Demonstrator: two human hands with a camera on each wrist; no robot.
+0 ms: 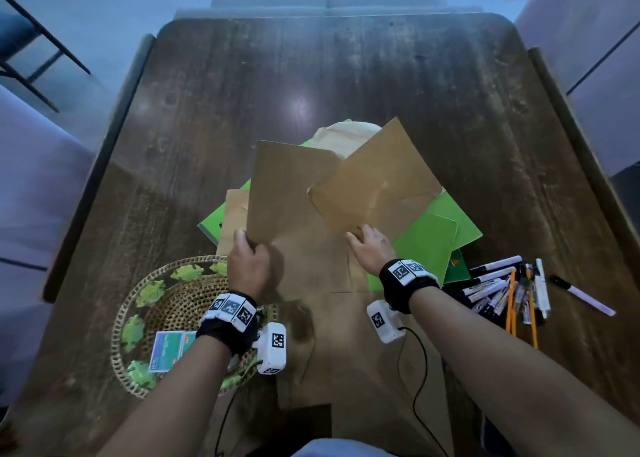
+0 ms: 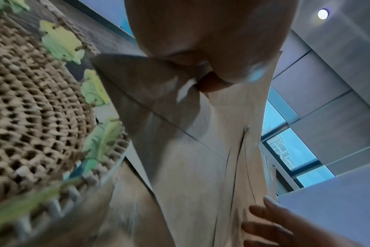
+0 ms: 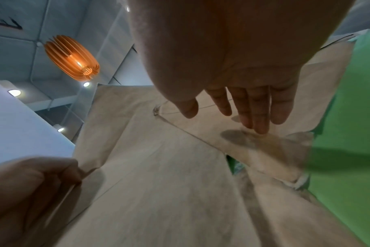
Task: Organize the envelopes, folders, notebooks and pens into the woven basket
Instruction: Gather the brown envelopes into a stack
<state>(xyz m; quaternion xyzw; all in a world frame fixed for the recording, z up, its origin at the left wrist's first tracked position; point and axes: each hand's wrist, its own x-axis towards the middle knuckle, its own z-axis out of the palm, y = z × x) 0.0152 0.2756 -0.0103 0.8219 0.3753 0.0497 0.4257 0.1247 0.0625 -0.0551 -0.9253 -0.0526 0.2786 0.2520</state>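
Nearest us, the round woven basket with green leaf trim [image 1: 138, 304] sits on the dark wooden surface [image 1: 346, 76] at our left. Inside it lies a small blue-and-red printed card or booklet [image 1: 166, 351]; our left forearm cuts off part of it, and its print is too small to read.

Our left hand [image 1: 247, 264] hovers just past the basket rim. Its thumb and fingers [image 3: 32, 183] pinch the near left corner of a large brown paper envelope [image 1: 287, 193], which is lifted and tilted up from the pile. The left wrist view shows this envelope's seamed underside, blurred.

Our right hand [image 1: 370, 249] has its fingers [image 3: 258, 110] straight and close together, the tips touching a second brown paper envelope [image 1: 374, 183] that lies askew, overlapping the first. It holds nothing.

Beneath both lie more brown envelopes and bright green flat folders [image 1: 426, 245], mostly covered, so we cannot count them. A dark green notebook corner [image 1: 457, 266] peeks out at the pile's right edge.

To the right of the pile, a heap of white marker pens and orange pencils [image 1: 502, 294] rests on the surface, with one lone white marker with black cap [image 1: 581, 295] just beside it.

Farthest, a pale cream rounded sheet [image 1: 343, 134] shows behind the envelopes; we cannot tell what it is.
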